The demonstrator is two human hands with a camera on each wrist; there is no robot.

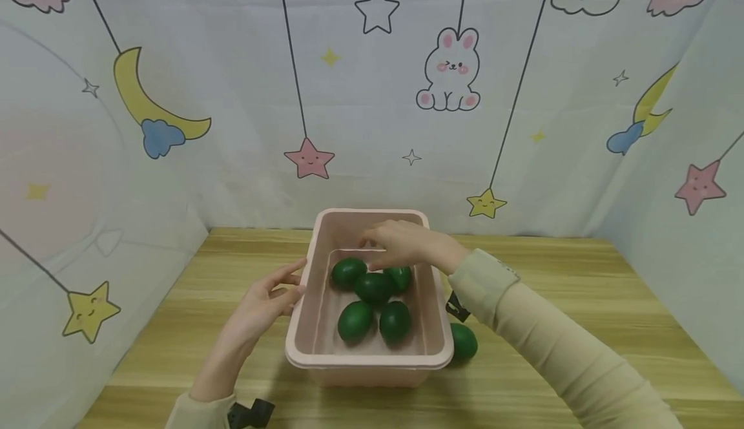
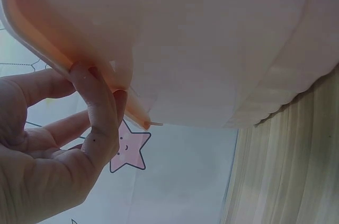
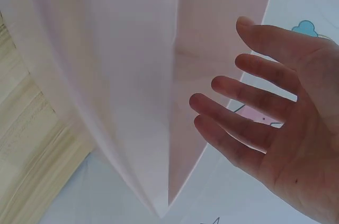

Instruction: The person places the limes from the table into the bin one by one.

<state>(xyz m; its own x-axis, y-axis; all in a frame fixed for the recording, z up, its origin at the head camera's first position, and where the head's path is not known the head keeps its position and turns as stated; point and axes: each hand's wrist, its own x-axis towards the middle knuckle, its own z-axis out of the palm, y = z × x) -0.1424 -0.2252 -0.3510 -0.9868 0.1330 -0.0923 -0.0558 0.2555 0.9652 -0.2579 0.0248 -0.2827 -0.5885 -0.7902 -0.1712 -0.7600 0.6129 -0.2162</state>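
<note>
A pale pink plastic bin (image 1: 369,360) stands on the table with several glossy dark green, egg-shaped pieces (image 1: 356,322) inside, their exact kind unclear. My left hand (image 1: 261,306) is at the bin's left side, relaxed fingers touching the outside of the rim; the left wrist view shows those fingertips (image 2: 121,97) under the lip. Over the far part of the bin hovers my right hand (image 1: 401,243), partly covering one green piece (image 1: 398,278). In the right wrist view its fingers (image 3: 238,94) are spread and hold nothing.
Another green piece (image 1: 464,342) lies on the wood-grain table (image 1: 552,364), just right of the bin and partly hidden by it. A white cloth (image 1: 372,112) printed with stars, moons and rabbits hangs behind and along both sides. A black strap piece (image 1: 250,413) sits at my left wrist.
</note>
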